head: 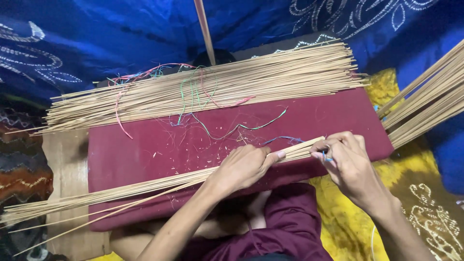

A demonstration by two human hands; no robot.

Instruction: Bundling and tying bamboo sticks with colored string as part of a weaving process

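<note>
- No closed container is shown; a flat maroon cloth-covered board (159, 145) serves as the work surface, set over a pale wooden plank (65, 164).
- A large loose pile of thin tan sticks (251, 79) is laid across the far edge of the board, with tangled coloured threads (193, 92) of pink, green and blue lying over and beside it.
- A smaller bundle of thin tan sticks (145, 186) is laid along the near edge of the board, with its left end fanned out past the edge.
- The left hand (241, 166) is closed over the bundle near its right end, with the fingers curled around the sticks.
- The right hand (345, 162) is pinched at the bundle's tip, where a short blue thread (327, 157) is gripped between the fingertips.
- A further sheaf of sticks (425, 104) is cut off by the right edge.
- The underside of both hands is hidden, so the wrap of the thread cannot be made out.
</note>
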